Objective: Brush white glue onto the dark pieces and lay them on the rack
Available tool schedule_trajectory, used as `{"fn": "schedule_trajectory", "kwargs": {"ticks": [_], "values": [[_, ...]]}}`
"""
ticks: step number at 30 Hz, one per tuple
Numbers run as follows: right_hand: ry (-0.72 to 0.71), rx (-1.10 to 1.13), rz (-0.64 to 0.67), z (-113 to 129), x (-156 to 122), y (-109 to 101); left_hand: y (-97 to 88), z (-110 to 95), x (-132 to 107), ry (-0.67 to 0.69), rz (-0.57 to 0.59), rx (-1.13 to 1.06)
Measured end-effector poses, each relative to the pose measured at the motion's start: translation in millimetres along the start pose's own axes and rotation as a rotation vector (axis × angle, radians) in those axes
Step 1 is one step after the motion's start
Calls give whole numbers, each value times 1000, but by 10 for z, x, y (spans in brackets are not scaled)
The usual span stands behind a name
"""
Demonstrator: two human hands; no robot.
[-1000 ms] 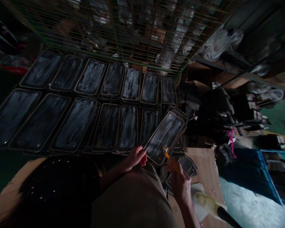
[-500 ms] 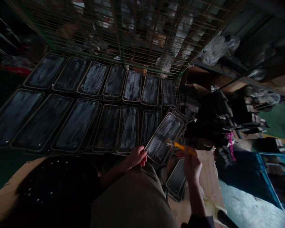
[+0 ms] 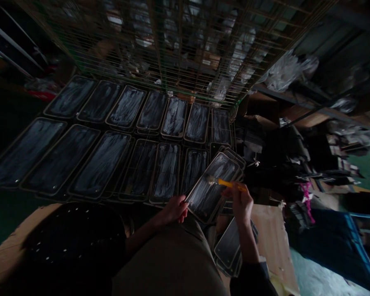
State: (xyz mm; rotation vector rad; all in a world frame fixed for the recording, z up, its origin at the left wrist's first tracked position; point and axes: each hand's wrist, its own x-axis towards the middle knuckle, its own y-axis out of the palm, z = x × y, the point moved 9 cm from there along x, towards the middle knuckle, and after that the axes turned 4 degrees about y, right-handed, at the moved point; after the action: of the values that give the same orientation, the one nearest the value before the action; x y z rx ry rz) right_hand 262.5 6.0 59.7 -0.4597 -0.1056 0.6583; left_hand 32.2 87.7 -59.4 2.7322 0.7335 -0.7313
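Observation:
My left hand [image 3: 175, 208] is closed on the lower left edge of a dark rectangular panel [image 3: 214, 187] with rounded corners and a pale rim. The panel lies tilted over other panels of the same kind, its face streaked with a whitish coating. In my right hand [image 3: 242, 202] is a brush with a yellow handle [image 3: 231, 183]; its bristles touch the panel's upper middle. Below my right forearm sits a small stack of similar panels [image 3: 229, 244] on a wooden board.
Two rows of streaked panels [image 3: 164, 170] spread to the left. Behind them rises a wire cage [image 3: 160, 49] holding plastic-wrapped items. On the right are piled dark pieces [image 3: 283, 148], a pink tie [image 3: 306, 201], a blue crate [image 3: 336, 242] and a wooden board [image 3: 274, 234].
My right hand has moved the brush leftward and slightly up across the panel. My left hand keeps its grip on the edge. The whole view has shifted slightly.

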Motion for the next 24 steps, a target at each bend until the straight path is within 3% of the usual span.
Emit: {"fn": "schedule_trajectory", "kwargs": {"ticks": [4, 8, 10, 15, 20, 24], "values": [[-71, 29, -232, -51, 476, -218, 8, -9, -16, 9, -23, -34], [-137, -32, -368, 2, 530, -327, 11, -19, -33, 6, -41, -56], [-198, -104, -357, 77, 468, -260, 14, -9, -38, -18, -40, -39], [-303, -230, -121, 62, 441, 54, 10, 53, -29, -35, -81, -63], [-305, -324, -181, -91, 462, -173, 64, 147, -18, -40, -91, -133], [-246, -389, -226, -130, 297, -313, 69, 140, -36, -28, -103, -185]]}}
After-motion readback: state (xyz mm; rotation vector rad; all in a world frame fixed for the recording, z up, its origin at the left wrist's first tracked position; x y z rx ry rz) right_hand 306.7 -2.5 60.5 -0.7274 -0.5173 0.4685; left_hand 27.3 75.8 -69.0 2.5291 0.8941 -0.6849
